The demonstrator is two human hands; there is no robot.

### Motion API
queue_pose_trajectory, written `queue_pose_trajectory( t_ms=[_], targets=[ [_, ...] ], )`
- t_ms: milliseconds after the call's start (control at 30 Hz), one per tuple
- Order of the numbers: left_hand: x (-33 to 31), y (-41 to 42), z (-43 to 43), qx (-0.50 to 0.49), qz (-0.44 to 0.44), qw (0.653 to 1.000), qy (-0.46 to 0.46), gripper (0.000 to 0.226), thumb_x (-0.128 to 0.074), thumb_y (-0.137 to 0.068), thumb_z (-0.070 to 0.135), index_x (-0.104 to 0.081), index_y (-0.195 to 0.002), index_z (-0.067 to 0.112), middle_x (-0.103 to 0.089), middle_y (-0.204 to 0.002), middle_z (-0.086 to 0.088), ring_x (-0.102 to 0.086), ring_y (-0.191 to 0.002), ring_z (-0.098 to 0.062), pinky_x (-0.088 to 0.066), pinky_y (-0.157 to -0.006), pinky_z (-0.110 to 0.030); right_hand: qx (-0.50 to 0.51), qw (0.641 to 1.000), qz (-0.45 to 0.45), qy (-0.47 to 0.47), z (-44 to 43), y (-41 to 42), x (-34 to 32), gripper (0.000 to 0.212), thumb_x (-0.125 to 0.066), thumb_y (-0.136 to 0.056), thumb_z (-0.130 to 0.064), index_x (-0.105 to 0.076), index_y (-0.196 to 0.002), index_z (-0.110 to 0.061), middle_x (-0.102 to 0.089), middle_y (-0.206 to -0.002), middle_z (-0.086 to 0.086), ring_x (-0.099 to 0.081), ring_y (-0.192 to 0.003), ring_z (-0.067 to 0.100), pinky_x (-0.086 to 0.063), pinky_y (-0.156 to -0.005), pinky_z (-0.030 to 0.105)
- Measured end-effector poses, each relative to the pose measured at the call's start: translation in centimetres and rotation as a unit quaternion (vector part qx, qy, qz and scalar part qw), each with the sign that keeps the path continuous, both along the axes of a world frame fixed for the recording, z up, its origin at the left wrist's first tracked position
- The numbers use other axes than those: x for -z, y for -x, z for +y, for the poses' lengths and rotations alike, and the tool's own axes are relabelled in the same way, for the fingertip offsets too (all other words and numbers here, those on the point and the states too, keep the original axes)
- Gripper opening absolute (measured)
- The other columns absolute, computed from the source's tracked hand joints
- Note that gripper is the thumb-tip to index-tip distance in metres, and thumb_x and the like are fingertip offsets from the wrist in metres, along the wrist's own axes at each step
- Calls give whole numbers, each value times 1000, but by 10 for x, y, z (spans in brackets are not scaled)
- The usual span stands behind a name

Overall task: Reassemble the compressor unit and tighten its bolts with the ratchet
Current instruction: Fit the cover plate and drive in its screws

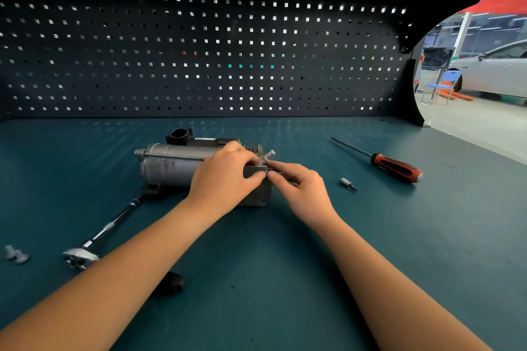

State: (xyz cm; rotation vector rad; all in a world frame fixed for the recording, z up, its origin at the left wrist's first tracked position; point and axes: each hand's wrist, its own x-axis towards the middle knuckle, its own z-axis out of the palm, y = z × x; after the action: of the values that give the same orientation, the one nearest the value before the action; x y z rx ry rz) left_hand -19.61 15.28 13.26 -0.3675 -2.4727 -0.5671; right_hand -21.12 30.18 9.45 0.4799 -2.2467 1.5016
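Head view: the compressor unit lies on its side at the middle of the green bench mat, motor end to your left. Your left hand is clamped over its right end, fingers curled onto the grey end block. Your right hand pinches a small bolt between thumb and forefinger at the block's upper corner. The bolt is mostly hidden, so its seating cannot be confirmed.

Judged step: hand-starting this bolt.

Risks:
- A tilted bolt will likely cross-thread.
- If the left hand slackens, the block may shift and the holes misalign.
- A dropped bolt could roll under the unit.

The ratchet lies to your left, its far end just beside the unit. Two loose bolts lie beyond it, well apart from the unit. Do not sweep them with your forearm.
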Motion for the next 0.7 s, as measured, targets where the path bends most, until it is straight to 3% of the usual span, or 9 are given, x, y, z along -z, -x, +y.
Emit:
queue_pose_trajectory(
  t_ms=[133,400,700],
  targets=[
    [-1,1,0,1,1,1000,-2,28,-63,-85,38,-69,-107,21,-58,-110,5,-58,-99,-17,-46,-78,-30,15,1000,20,-1,-2,0,2,25,-61,-89,-14,-67,-114,-13,-62,-92,-9,-55,-80,-6,-37,-73,0],
    [6,-1,1,-10,37,999,20,31,-59,-87,40,-67,-110,21,-57,-110,6,-60,-95,-18,-42,-68,-27,35,999,36,-11,-5,-3,5,25,-61,-89,-15,-68,-113,-12,-62,-92,-9,-52,-78,-9,-35,-73,0],
    [-1,-3,-8,11,13,1000,16,36,-60,-87,37,-61,-120,24,-53,-120,8,-56,-102,-16,-43,-78,-27,40,998,30,-28,-5,-3,6,26,-59,-91,-19,-65,-116,-17,-62,-97,-7,-54,-81,-5,-38,-75,1]
  ],
)
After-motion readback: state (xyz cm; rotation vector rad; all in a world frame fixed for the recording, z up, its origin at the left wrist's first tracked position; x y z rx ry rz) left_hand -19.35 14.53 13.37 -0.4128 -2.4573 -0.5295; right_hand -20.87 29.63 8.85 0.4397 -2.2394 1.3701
